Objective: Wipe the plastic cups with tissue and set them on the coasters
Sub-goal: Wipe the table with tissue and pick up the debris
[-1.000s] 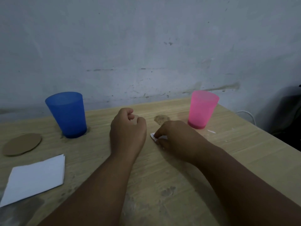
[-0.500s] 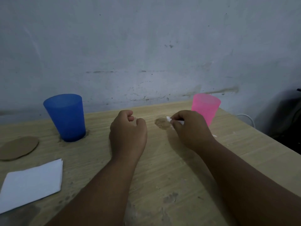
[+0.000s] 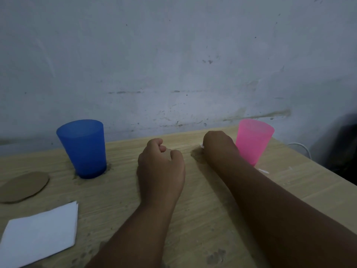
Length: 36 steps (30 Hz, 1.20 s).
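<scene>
Right hand (image 3: 219,147) is now up beside the pink cup (image 3: 255,140), having carried its tissue scrap (image 3: 202,146) forward from mid-table; left hand (image 3: 161,171) hasn't shifted. Nearest: the folded tissue stack (image 3: 38,236) lies flat at the near-left of the table (image 3: 202,219), nothing touching it. Left hand rests knuckles-up mid-table, fingers curled into a fist, nothing visible in it. Behind the stack a bare brown coaster (image 3: 23,187) lies flat, well apart from both cups. Blue cup (image 3: 84,149) stands upright further back on the left; a brownish edge shows at its base, can't tell if that's a coaster or shadow. Right forearm stretches out diagonally, back of hand to camera, fingers hidden; a white bit pokes out at its left edge, so I read it as pinching the scrap. The hand overlaps the pink cup's left wall in view; touching or just beside, can't tell. Pink cup is upright at far right, near the wall (image 3: 173,55). Step, my read: wipe the pink cup. The scrap looks small for that, so brace the cup's lower wall with the idle left hand, else a light plastic cup likely skids or tips. Wipe wall and rim with the tissue spread, not balled. Then lift, don't slide, onto a coaster.
</scene>
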{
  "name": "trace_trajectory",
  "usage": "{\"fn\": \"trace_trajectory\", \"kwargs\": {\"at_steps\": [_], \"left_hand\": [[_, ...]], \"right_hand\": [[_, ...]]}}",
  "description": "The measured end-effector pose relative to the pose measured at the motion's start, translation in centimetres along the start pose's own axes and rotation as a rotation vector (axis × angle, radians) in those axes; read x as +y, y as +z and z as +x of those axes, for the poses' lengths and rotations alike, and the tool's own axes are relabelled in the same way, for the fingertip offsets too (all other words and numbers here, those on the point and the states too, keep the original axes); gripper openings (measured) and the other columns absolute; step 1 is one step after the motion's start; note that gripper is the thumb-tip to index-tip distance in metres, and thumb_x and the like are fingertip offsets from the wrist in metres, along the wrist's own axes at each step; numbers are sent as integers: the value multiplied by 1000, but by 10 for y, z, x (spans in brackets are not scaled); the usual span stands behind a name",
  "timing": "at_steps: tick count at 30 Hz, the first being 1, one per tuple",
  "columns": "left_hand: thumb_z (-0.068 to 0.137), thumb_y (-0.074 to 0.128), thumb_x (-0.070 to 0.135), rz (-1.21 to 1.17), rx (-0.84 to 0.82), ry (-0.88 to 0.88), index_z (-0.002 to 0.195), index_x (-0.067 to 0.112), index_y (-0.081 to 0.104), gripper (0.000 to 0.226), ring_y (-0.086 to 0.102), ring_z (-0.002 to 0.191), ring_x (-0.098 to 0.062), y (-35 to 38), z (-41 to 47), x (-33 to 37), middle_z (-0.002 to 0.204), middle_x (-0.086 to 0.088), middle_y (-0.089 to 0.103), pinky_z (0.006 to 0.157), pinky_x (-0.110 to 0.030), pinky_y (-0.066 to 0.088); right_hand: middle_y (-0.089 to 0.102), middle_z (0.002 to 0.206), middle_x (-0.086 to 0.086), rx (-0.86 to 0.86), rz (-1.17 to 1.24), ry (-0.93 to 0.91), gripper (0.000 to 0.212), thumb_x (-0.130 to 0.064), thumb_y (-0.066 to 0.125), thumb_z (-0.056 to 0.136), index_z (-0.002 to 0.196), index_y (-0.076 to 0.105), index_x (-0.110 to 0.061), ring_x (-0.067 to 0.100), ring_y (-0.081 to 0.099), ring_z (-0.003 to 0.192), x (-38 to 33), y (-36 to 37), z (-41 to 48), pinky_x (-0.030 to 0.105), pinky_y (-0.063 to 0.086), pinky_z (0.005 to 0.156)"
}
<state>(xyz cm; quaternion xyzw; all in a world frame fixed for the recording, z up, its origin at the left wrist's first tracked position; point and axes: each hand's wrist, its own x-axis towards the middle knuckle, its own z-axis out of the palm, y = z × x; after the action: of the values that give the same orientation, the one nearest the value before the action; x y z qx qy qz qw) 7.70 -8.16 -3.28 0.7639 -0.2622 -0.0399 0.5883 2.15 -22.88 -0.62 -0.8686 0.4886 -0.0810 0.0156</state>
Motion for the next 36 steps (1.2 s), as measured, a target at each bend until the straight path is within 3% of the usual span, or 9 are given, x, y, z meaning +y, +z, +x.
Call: {"fn": "trace_trajectory", "kwargs": {"at_steps": [5,9,13,15,16,19,26,31,36], "left_hand": [[91,59,30,17,9,11,136,27,49,46,55,107,-10,2,2,-2,121,9,59,90,-38,54],[89,60,30,24,27,11,137,26,48,49,54,113,-11,3,2,-2,127,8,57,94,-41,53],[88,62,30,19,32,4,138,26,48,51,53,115,-12,2,2,-2,128,8,56,96,-44,52],[88,62,29,13,31,-5,138,26,47,52,53,115,-12,2,2,-2,128,8,56,96,-44,52],[88,62,29,9,29,-9,138,26,47,53,52,115,-12,2,2,-1,128,8,56,95,-44,52],[87,62,30,5,27,-3,139,26,46,54,52,116,-12,2,1,-2,126,10,55,96,-44,52],[87,62,29,6,21,1,139,25,46,55,50,122,-13,3,3,-3,128,10,54,98,-45,51],[87,62,28,-2,30,-5,138,24,48,54,50,122,-14,2,3,-2,128,9,55,98,-45,50],[87,62,28,-1,18,-9,137,23,50,51,50,122,-15,1,3,-2,128,9,55,99,-46,50]], "right_hand": [[50,67,1,29,2,-71,14,-15,60,91,77,62,-11,20,53,68,-6,9,9,27,44,64],[66,79,4,33,25,-156,15,-22,62,89,89,72,-12,19,53,66,-8,13,12,24,47,65],[49,64,2,-37,-16,-228,21,-28,55,96,78,62,-17,23,53,73,0,7,4,24,40,67],[62,86,8,-37,-28,-218,18,-26,61,92,97,67,-11,27,62,87,2,1,2,28,50,76],[65,105,11,-52,-33,-199,27,-23,63,89,111,64,-7,28,64,99,1,0,6,33,53,84],[47,146,11,-271,-150,-139,59,-14,58,92,147,40,-10,25,51,130,-7,-1,19,39,42,109],[64,120,10,-131,-163,-256,38,-14,50,93,130,58,-12,27,62,106,-4,9,5,34,50,87],[66,113,11,-83,-142,-347,35,-10,42,97,127,60,-11,27,62,102,-1,12,2,32,49,85],[60,130,8,-36,-22,-440,40,-17,42,102,141,51,-20,26,56,118,8,9,-8,31,42,96]]}}
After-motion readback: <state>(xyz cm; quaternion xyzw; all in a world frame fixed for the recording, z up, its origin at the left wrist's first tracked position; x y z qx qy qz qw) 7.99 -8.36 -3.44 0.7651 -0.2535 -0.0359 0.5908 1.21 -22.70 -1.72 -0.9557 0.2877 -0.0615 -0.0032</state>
